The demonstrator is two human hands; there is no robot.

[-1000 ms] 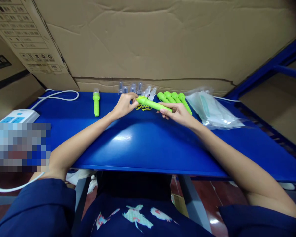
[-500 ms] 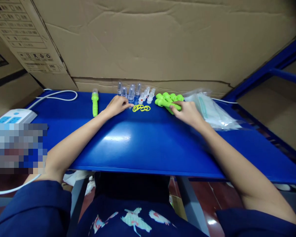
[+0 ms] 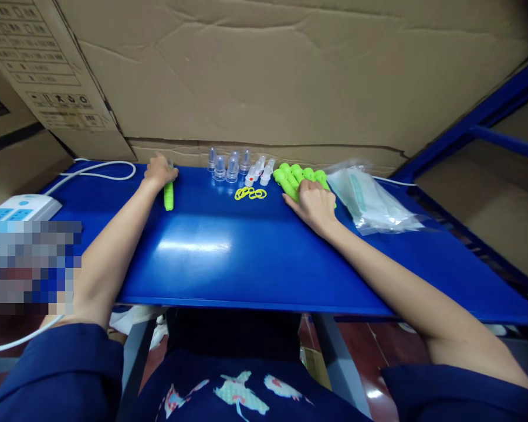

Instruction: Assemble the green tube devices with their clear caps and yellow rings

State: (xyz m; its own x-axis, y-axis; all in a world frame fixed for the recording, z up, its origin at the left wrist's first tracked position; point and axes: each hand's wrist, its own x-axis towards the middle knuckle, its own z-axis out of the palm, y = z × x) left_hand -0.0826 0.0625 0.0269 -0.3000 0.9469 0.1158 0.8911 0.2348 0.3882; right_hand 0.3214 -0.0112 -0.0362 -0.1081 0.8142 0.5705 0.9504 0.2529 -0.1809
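At the left of the blue table (image 3: 246, 258), my left hand (image 3: 158, 172) is curled over the upper end of a green ribbed handle (image 3: 169, 198) with a clear cap. Most of that cap is hidden behind the fingers. My right hand (image 3: 315, 204) lies over several green handles (image 3: 286, 176) set side by side, its thumb spread to the left and the other fingers bent onto them. Between the hands stand several clear domed caps (image 3: 232, 169). Beside these lie white-and-clear plastic pieces (image 3: 266, 173), one with a red dot, and several yellow rings (image 3: 250, 193).
A clear plastic bag (image 3: 374, 202) with pale contents lies right of the handles. At the left edge is a white power strip (image 3: 26, 205) with its cable (image 3: 101, 170). A cardboard sheet (image 3: 264, 76) rises behind the table, and a blue metal frame (image 3: 475, 111) borders the right.
My left hand has moved left from beside the clear caps to the capped green handle. My right hand has set its green handle down among the others, and its thumb has spread out.
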